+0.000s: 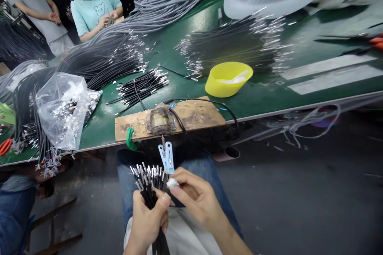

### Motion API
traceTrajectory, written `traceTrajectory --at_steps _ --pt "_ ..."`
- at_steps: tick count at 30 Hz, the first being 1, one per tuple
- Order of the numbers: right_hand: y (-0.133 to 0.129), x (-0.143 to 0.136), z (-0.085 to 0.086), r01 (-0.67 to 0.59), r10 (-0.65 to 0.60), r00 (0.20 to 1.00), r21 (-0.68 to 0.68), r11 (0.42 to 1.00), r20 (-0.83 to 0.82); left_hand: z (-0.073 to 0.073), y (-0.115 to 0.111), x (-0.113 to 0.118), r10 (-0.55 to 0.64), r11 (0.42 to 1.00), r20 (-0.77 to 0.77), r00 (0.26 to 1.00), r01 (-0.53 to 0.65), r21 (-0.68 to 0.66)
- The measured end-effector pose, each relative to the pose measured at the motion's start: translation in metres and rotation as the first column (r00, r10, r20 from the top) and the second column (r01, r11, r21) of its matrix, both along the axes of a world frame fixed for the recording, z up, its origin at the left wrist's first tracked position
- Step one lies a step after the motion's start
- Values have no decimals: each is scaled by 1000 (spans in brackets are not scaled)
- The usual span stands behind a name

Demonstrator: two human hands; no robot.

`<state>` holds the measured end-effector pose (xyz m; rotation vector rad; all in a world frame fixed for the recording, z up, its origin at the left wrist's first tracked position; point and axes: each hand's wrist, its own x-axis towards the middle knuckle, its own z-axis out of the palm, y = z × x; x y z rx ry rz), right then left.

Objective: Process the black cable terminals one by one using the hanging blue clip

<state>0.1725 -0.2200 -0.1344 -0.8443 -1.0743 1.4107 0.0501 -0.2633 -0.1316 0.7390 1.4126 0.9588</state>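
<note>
Above the hands: a pale blue clip (166,158) hangs from the wooden board (191,117), just over the wire bundle (149,181).
Table edge ahead: the board, its metal fixture (160,121) and a green clamp (130,138) block it.
Left: a plastic bag (61,107) and dark cables (98,61) crowd the green table (269,91).
Right: open floor (299,191) beside the knee.
Behind the board: a yellow bowl (228,78) stands amid loose wires (143,85).
</note>
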Motion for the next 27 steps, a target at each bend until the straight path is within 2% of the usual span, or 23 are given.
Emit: traceTrajectory --at_steps 2,4,6,8,11,13,14,16,19,20,22,24,25,27 --pt "-1 -2 2 51 -54 997 45 998 59 0 0 2 20 1000 -25 999 -20 19" --pt "-4 -6 3 149 -164 978 124 981 130 0 -1 6 71 997 -56 996 -69 38" --pt "-6 -10 2 283 -345 916 280 917 205 0 -3 10 124 991 -87 988 -120 52" --pt "-7 -12 0 365 -509 828 464 807 235 -1 -5 12 155 987 -114 981 -149 65" --pt "-8 -10 -7 302 -611 751 692 656 252 0 -5 13 190 979 -156 969 -177 97" --pt "-10 -7 -10 189 -604 743 775 604 289 2 -2 10 220 971 -190 957 -197 132" --pt "-12 -5 -11 152 -583 756 786 599 298 4 -1 9 236 966 -209 949 -206 156" --pt "-14 -3 -9 187 -541 797 741 644 269 9 2 6 260 955 -243 934 -212 207" --pt "-11 -2 0 397 -548 813 500 770 197 17 4 5 270 941 -277 922 -193 277" --pt "-8 -2 3 417 -531 824 423 805 198 19 4 6 271 937 -283 920 -186 294" --pt "-2 -1 7 325 -414 881 341 882 230 21 3 9 272 932 -290 917 -176 316" --pt "2 -1 11 184 -280 920 329 926 273 22 2 12 271 931 -296 916 -171 324" --pt "2 -1 12 149 -255 920 337 929 296 22 2 13 268 932 -298 916 -168 322" --pt "1 -5 14 175 -322 884 399 900 340 21 1 14 263 936 -299 917 -167 311"
